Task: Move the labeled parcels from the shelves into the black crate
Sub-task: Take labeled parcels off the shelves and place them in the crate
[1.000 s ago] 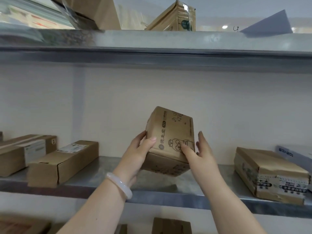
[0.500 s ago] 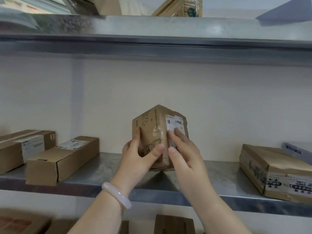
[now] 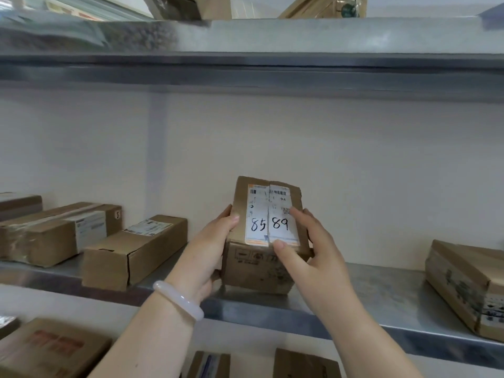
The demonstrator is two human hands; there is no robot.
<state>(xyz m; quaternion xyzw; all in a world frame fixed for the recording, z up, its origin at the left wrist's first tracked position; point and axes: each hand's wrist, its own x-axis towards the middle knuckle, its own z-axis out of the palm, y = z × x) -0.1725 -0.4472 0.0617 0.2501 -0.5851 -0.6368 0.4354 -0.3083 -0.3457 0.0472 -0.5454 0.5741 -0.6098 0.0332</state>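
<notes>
A pale, plain wall (image 3: 354, 159) backs the metal shelving far behind, and a smooth white bangle (image 3: 178, 298) sits near the lower middle of the view, just left of centre.

Both forearms raised forward; left hand (image 3: 211, 249) and right hand (image 3: 313, 251) clamped on opposite sides, thumbs on top.

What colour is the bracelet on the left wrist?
Milky white, smooth and translucent-looking; the bracelet shows clearly in the head view.
</notes>
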